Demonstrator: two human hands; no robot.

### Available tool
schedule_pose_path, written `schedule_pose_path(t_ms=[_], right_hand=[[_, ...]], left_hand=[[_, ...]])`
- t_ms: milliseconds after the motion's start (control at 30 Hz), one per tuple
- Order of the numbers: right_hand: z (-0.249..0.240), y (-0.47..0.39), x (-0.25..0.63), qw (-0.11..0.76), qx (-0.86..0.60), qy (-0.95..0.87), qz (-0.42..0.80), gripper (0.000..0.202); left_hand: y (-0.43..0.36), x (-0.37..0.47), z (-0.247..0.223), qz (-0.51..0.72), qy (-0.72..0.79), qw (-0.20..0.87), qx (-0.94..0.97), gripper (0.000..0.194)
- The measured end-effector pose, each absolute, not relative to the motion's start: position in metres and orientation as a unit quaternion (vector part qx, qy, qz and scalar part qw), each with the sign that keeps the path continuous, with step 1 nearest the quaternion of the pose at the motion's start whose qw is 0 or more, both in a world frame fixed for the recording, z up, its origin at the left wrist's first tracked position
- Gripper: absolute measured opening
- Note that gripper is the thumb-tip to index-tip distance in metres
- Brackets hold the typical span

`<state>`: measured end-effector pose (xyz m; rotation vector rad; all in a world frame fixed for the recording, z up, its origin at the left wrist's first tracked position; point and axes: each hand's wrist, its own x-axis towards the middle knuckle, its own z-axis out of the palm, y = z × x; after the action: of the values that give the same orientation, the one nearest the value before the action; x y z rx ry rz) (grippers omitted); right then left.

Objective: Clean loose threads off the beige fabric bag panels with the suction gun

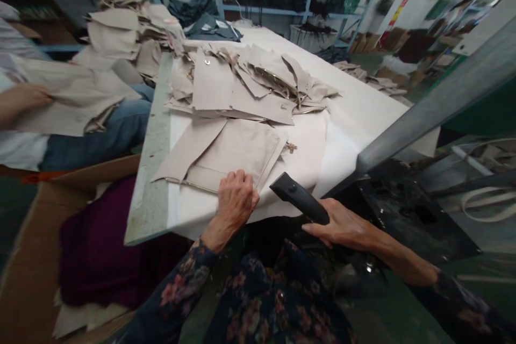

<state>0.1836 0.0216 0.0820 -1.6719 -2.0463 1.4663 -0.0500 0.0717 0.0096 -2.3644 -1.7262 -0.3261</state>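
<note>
In the head view a beige fabric piece (237,145) with a folded flap and a metallic-looking strip along its lower edge lies flat on the table. My left hand (237,198) is closed over its near edge, knuckles up and fingertips hidden. My right hand (342,226) grips a black hand tool (300,199) with a flat, angled tip; its exact kind does not show. The tip points left, a little to the right of the fabric and apart from it. A small gold-coloured metal piece (291,147) sits at the fabric's right side.
A heap of beige pieces (242,83) covers the table's middle, with another pile (121,27) behind left. A person's hand (30,101) holds beige fabric at left. A grey metal bar (435,97) slants across the right. A cardboard box (34,236) with purple cloth stands below left.
</note>
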Motion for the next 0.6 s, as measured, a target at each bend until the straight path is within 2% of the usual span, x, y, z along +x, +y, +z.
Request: schedule_pose_path(t_ms=[133,267,367,600], right_hand=[[0.080,0.021,0.186,0.077,-0.541,-0.685,0.482,0.024],[0.078,0.020,0.182,0.077,-0.527,-0.695,0.483,0.020],[0.075,0.022,0.176,0.075,-0.518,-0.707,0.476,0.018],[0.072,0.032,0.169,0.051,-0.493,-0.712,0.497,0.017]], left_hand=[[0.073,-0.044,0.003,-0.115,-0.593,0.125,-0.787,0.008],[0.077,-0.058,0.002,-0.149,-0.537,0.060,-0.828,0.011],[0.077,-0.069,0.002,-0.170,-0.514,0.015,-0.841,0.004],[0.072,-0.073,0.001,-0.224,-0.509,-0.029,-0.830,0.007]])
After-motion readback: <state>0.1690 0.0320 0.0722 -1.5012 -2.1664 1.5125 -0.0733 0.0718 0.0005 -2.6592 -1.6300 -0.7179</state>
